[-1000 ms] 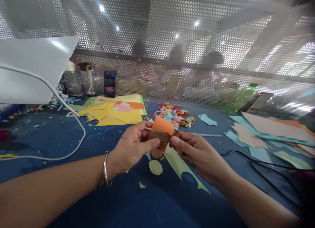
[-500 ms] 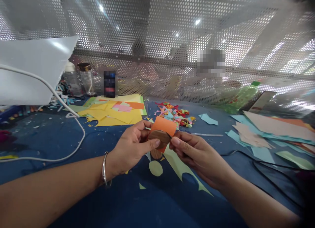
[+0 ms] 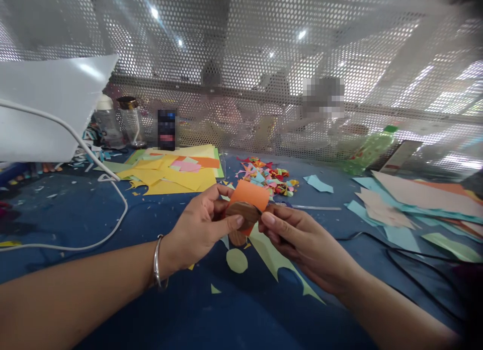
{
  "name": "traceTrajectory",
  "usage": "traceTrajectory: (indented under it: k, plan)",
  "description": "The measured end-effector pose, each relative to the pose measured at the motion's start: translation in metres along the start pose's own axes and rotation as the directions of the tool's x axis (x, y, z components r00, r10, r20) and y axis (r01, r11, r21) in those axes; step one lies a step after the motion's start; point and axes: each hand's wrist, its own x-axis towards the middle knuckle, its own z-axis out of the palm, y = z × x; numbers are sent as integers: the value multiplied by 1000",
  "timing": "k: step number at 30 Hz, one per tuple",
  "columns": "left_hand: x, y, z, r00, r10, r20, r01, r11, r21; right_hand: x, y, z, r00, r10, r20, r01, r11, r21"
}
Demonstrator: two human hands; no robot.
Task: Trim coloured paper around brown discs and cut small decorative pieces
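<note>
My left hand grips a piece of orange paper together with a brown wood-grain disc, its thumb pressing on the disc's face. The paper bends up behind the disc and shows below it too. My right hand is closed in a pinch at the disc's right edge. A small dark tip shows at those fingers, too little of it visible to name. Under the hands, another brown wood-grain piece lies on the blue table. Near it are a pale green paper circle and a cut pale green sheet.
Yellow paper sheets lie at back left, beside a heap of colourful scraps. Blue and pink sheets are stacked on the right. A white cable and a black cable cross the table. Bottles stand before a perforated screen.
The disc and orange paper stay between both hands, with the grip the same. The view has shifted very slightly.
</note>
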Motion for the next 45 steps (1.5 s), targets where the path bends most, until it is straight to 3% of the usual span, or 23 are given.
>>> traceTrajectory:
  k: [28,45]
  plan:
    - [-6,1,9,999,38,-20,-38,999,23,-6,-3,2,999,-32,13,32,999,20]
    - [-6,-4,5,998,63,19,-65,994,92,-4,-1,1,997,-72,-34,69,995,-71]
